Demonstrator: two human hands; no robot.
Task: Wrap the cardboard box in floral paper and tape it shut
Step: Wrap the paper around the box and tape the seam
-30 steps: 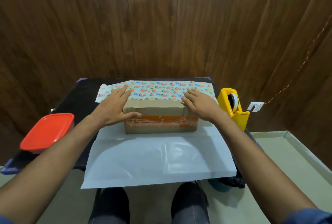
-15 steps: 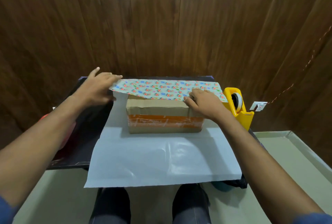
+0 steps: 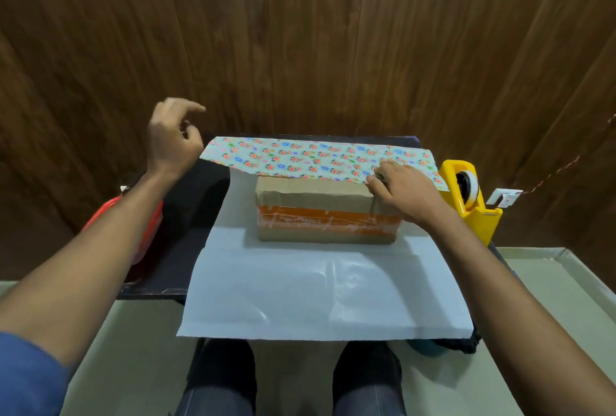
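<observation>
No legible text anywhere.

The near white spread of the floral paper in front of the cardboard box lies unobstructed. The right side is blocked by the yellow tape dispenser, the left edge by a red container.

Box: my brown cardboard box, orange tape band, sits on the paper's white underside.
Paper: floral paper, far edge folded over the box top.
</observation>
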